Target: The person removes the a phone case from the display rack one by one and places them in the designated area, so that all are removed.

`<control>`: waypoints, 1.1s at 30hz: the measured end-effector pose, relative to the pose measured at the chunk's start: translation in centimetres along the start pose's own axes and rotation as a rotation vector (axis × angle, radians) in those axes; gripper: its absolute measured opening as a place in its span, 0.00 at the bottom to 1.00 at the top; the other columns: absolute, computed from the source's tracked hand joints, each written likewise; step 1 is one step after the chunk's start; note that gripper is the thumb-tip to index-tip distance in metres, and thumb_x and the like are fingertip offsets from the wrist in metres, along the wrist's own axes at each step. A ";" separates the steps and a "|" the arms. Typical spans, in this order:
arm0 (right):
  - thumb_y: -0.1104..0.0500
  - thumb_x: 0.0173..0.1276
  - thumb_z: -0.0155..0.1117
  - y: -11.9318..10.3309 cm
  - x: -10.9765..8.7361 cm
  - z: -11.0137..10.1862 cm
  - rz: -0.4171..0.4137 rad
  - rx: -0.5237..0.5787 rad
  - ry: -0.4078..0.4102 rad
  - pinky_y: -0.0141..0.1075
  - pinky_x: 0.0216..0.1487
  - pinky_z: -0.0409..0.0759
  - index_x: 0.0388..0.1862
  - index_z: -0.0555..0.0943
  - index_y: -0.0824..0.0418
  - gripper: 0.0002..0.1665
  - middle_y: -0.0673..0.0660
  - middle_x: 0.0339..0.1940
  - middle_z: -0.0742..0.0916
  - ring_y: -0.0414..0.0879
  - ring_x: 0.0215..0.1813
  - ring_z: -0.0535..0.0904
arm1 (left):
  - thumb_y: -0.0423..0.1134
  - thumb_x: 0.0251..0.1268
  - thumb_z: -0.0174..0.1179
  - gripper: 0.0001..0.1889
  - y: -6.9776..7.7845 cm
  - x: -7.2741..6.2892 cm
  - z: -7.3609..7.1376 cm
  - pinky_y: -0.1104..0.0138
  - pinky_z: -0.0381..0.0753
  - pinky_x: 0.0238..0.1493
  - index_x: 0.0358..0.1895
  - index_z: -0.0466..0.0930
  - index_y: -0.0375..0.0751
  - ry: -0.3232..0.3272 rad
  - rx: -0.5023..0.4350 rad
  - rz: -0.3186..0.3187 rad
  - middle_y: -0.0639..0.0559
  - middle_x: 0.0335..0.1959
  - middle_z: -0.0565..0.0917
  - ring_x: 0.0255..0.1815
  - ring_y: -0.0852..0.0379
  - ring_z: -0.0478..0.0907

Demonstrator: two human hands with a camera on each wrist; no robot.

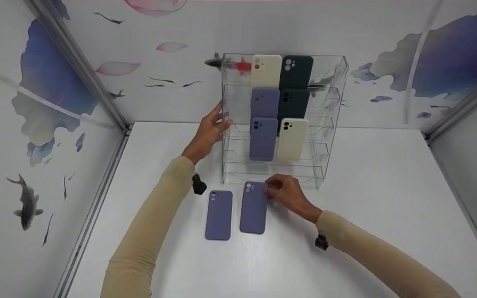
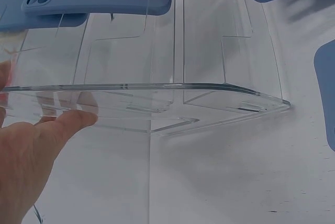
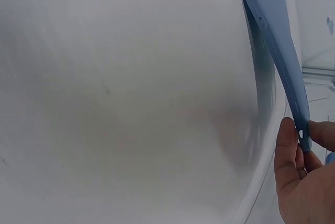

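Observation:
My left hand [image 1: 207, 134] rests against the left side of a clear acrylic display rack [image 1: 232, 159], its fingers fairly straight. In the left wrist view, the thumb [image 2: 76, 122] touches the clear side panel [image 2: 209, 98]; the other fingers are mostly cut off. In front of the rack, my right hand [image 1: 290, 193] pinches the upper right corner of a purple phone case [image 1: 253, 211] between thumb and fingers. The right wrist view shows this phone case [image 3: 282, 51] tilted, its gripped end raised off the table. Another purple phone case [image 1: 218, 215] lies flat to its left.
Phone cases stand on the rack's tiers: cream [image 1: 266, 74] and dark green [image 1: 297, 72] on top, purple [image 1: 264, 101] and dark green [image 1: 294, 103] in the middle, purple [image 1: 262, 140] and cream [image 1: 292, 140] lower down. Printed wall panels [image 1: 172, 95] enclose the white table [image 1: 371, 198].

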State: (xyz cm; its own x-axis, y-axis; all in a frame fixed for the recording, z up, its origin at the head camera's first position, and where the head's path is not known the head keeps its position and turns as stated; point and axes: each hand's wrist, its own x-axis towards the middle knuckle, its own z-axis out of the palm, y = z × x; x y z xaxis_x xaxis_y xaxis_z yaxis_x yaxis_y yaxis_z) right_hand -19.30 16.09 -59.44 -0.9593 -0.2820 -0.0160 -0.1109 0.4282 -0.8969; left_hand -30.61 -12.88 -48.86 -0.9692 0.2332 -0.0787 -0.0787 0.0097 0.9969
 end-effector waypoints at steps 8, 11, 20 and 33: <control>0.68 0.70 0.77 0.0 0.1 1.0 -0.044 -0.064 0.025 0.36 0.44 0.86 0.50 0.91 0.67 0.11 0.56 0.39 0.92 0.45 0.40 0.87 | 0.42 0.87 0.62 0.43 0.0 0.1 0.0 0.35 0.65 0.81 0.93 0.46 0.58 -0.002 -0.007 -0.004 0.40 0.89 0.61 0.85 0.42 0.66; 0.67 0.70 0.77 -0.1 0.1 1.4 -0.065 -0.083 0.021 0.38 0.47 0.85 0.49 0.92 0.67 0.10 0.55 0.39 0.92 0.45 0.41 0.86 | 0.41 0.87 0.61 0.43 0.0 0.1 0.0 0.36 0.65 0.81 0.93 0.46 0.59 0.000 -0.006 -0.001 0.40 0.89 0.60 0.85 0.42 0.66; 0.68 0.69 0.76 -0.1 0.3 2.3 -0.050 -0.102 0.002 0.37 0.44 0.85 0.48 0.92 0.68 0.10 0.57 0.39 0.92 0.44 0.40 0.86 | 0.43 0.87 0.62 0.44 0.0 0.1 -0.1 0.39 0.67 0.81 0.93 0.45 0.60 -0.002 0.001 -0.008 0.40 0.89 0.60 0.85 0.44 0.67; 0.70 0.66 0.75 -0.4 0.7 3.9 -0.025 -0.090 -0.015 0.41 0.43 0.88 0.46 0.92 0.70 0.10 0.60 0.38 0.93 0.46 0.39 0.87 | 0.44 0.87 0.62 0.44 -0.1 0.1 0.0 0.36 0.67 0.80 0.93 0.45 0.58 -0.001 0.011 0.008 0.39 0.89 0.60 0.84 0.43 0.67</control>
State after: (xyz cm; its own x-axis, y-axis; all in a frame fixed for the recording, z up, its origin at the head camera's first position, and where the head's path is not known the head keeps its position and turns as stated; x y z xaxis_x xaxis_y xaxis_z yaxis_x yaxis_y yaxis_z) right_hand -18.90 12.39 -60.86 -0.9521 -0.3057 -0.0016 -0.1578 0.4959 -0.8539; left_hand -30.68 -12.87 -48.99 -0.9696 0.2344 -0.0703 -0.0678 0.0188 0.9975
